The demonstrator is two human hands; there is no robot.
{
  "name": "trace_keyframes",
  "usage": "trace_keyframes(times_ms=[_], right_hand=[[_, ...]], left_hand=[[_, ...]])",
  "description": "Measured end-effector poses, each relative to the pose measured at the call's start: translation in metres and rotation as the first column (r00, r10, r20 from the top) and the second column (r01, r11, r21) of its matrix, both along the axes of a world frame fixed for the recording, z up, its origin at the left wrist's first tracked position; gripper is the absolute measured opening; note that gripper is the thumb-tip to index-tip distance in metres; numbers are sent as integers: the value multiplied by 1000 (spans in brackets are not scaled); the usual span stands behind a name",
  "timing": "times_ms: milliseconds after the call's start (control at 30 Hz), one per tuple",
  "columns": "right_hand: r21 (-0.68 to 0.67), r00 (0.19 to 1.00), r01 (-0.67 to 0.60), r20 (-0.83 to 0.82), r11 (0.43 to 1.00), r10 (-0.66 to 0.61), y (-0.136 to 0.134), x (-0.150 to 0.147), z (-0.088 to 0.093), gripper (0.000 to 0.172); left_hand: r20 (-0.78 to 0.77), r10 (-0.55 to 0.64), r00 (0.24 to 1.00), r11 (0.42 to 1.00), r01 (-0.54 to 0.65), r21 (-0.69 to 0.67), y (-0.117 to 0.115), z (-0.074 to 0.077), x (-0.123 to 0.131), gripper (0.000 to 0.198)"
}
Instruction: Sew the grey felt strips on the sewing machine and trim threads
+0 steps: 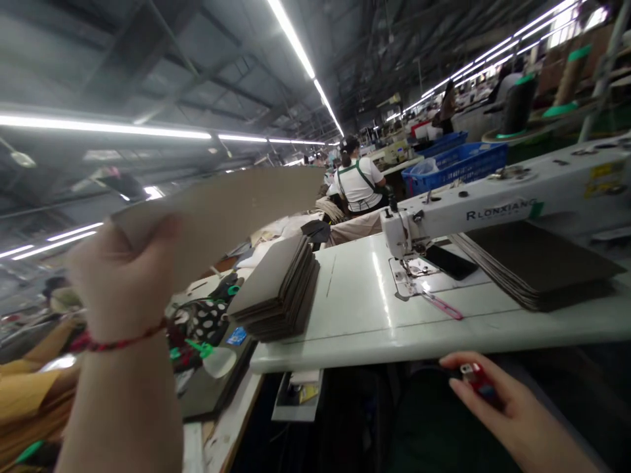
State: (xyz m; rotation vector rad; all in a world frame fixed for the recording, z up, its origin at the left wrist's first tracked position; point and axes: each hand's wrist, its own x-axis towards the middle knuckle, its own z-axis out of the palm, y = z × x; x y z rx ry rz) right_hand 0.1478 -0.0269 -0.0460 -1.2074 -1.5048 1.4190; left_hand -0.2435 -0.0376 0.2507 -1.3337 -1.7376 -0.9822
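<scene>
My left hand (131, 269), raised on the left and a little blurred, is closed on the edge of a flat grey-brown panel (236, 203) that stretches out to the right. Low on the right, in front of the table edge, my right hand (497, 401) curls around a red lighter (478, 381) with its metal top showing. A stack of similar panels (276, 282) lies at the table's left end. On the sewing machine (468, 217) side, a pink-handled tool (442, 306) rests near the needle, with a black phone (449, 261) beside it.
A second stack of dark panels (542, 263) sits under the machine arm. Left of the white table (345, 322) are a squeeze bottle (219, 361) and polka-dot cloth (204, 320). Beyond are blue crates (458, 167), thread cones (520, 105) and a seated person (357, 180).
</scene>
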Motion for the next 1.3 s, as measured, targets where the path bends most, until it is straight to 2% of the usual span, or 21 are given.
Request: trace_keyframes(times_ms=[33,100,133,200,267,333,400,500,567,600,667,733,800,833,967,1067,1167,1233,1300], right_hand=[[32,999,-32,11,999,32,-1,-8,-4,35],[94,993,-115,27,989,113,-4,-23,-12,27],[116,988,-155,33,981,152,-6,-30,-16,24],[129,974,-226,56,965,221,-9,-44,-23,21],[108,955,-290,98,951,281,-9,-58,-27,18],[93,928,-359,141,929,345,-7,-74,-26,16],[110,897,-427,178,897,405,0,-92,-20,17],[210,856,-507,236,836,460,12,-124,-8,16],[296,835,-542,295,786,465,18,-150,-3,19],[336,821,-561,339,757,459,20,-164,-2,21],[388,790,-601,422,699,445,21,-194,-3,25],[411,766,-629,474,660,435,17,-224,-7,25],[422,756,-640,492,642,431,12,-252,-14,23],[430,753,-645,501,632,427,9,-264,-19,22],[484,747,-657,522,577,413,1,-293,-36,22],[564,759,-651,508,509,407,7,-283,-45,25],[658,777,-628,498,416,386,28,-243,-46,24],[720,814,-580,496,381,303,51,-201,-45,23],[775,862,-501,487,385,140,78,-150,-47,23]], left_hand=[[-111,-33,993,999,29,-42,14,2,-9,47],[-238,-176,955,950,102,-295,42,-9,-24,44],[-239,-234,942,904,120,-410,54,-22,-31,43],[-212,-287,934,823,128,-553,71,-56,-44,40],[-177,-296,939,762,120,-637,78,-89,-55,40],[-140,-297,945,715,123,-689,78,-113,-63,42],[-100,-310,945,679,146,-720,74,-124,-67,44],[-38,-335,941,628,193,-754,64,-124,-67,47],[3,-333,943,652,232,-721,52,-122,-63,49],[17,-323,946,700,251,-668,44,-122,-61,49],[34,-287,957,833,267,-485,24,-129,-54,45],[46,-244,969,931,248,-267,2,-146,-46,39],[69,-228,971,965,234,-114,-22,-174,-37,34],[94,-232,968,966,240,-92,-33,-191,-32,32],[200,-189,961,967,218,-133,-69,-272,-20,31],[232,-94,968,964,147,-220,-86,-334,-14,35],[144,-80,986,970,111,-215,-89,-386,-10,41],[93,-81,992,978,97,-186,-79,-408,-9,47],[90,-78,993,981,92,-170,-62,-418,-11,53]])
